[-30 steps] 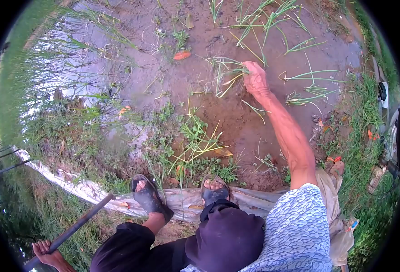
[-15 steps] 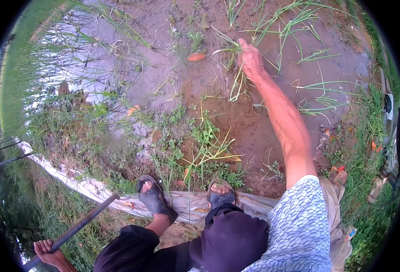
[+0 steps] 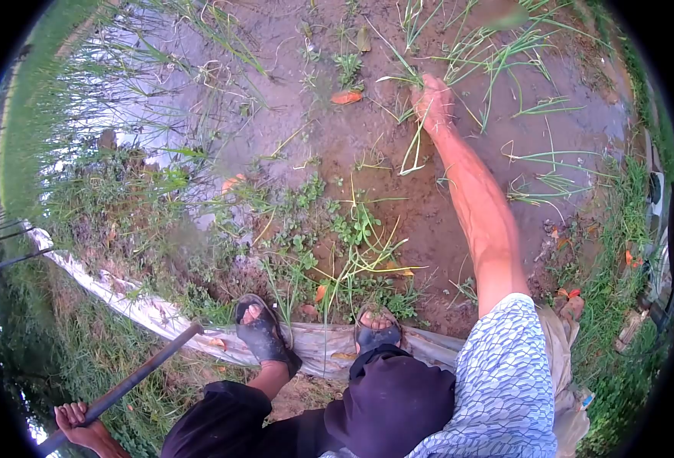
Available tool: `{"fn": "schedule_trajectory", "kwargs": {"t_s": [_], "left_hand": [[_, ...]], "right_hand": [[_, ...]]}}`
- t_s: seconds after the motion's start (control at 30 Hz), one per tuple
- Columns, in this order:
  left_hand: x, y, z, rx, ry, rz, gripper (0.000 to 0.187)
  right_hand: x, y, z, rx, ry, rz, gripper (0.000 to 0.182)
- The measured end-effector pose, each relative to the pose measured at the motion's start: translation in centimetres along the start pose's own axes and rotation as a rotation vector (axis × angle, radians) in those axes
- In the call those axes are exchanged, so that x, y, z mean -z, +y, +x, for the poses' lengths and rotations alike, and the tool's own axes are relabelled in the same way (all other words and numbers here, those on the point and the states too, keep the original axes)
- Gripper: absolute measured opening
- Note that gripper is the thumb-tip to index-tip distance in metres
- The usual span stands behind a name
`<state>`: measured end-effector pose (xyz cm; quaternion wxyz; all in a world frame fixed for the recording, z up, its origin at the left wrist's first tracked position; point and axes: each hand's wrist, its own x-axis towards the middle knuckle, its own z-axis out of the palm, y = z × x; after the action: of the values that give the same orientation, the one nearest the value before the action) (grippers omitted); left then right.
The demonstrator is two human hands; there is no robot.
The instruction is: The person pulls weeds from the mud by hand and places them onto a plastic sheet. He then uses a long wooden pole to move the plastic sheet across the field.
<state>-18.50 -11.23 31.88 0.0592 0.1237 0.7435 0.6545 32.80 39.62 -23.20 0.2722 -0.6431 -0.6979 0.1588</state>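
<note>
Your bare right arm (image 3: 483,202) reaches forward and down, elbow slightly bent, forearm angled a little inward; your bare right hand (image 3: 432,105) has its fingers curled closed. Your bare left hand (image 3: 82,427), out wide to your left, is wrapped in a grip.

Bare mud (image 3: 436,229) is offering your right hand (image 3: 433,105) passage between its forearm (image 3: 478,195) and the leafy weeds (image 3: 358,229). Green shoots (image 3: 497,59) are crowding that hand's far side, while the pole (image 3: 142,372) in your left hand (image 3: 81,427) is slanting across the room beside your left sandal (image 3: 263,337).
</note>
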Motion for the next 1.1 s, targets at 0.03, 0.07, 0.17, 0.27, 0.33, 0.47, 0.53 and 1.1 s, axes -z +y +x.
{"fn": "schedule_trajectory", "kwargs": {"t_s": [0.03,0.07,0.17,0.27,0.33,0.47,0.53,1.1], "left_hand": [[0.7,0.0,0.3,0.0,-0.023,-0.003,0.035],[1.2,0.0,0.5,-0.002,-0.045,-0.007,0.034],[1.9,-0.4,1.1,-0.012,-0.044,-0.033,0.034],[2.4,-0.3,1.5,-0.019,-0.047,-0.037,0.034],[2.9,0.0,1.7,-0.004,-0.046,-0.024,0.034],[4.5,0.1,2.9,0.026,-0.09,-0.036,0.034],[1.9,-0.1,1.2,0.007,-0.029,-0.023,0.034],[0.4,-0.2,0.1,-0.033,-0.006,0.007,0.031]], "right_hand": [[-1.2,1.0,0.3,0.063,0.033,0.021,0.018],[-2.6,2.0,0.7,0.126,0.066,0.042,0.017],[0.1,-1.2,0.5,0.13,-0.085,0.14,0.019],[0.2,-2.4,-0.1,0.229,-0.038,0.13,0.024],[-2.1,-1.2,0.9,0.021,-0.174,0.312,0.025],[-0.8,-2.0,1.8,0.013,0.004,0.048,0.019],[0.0,-1.9,2.6,-0.054,0.044,0.045,0.017],[-3.0,2.7,7.9,0.109,0.016,-0.073,0.027]]}}
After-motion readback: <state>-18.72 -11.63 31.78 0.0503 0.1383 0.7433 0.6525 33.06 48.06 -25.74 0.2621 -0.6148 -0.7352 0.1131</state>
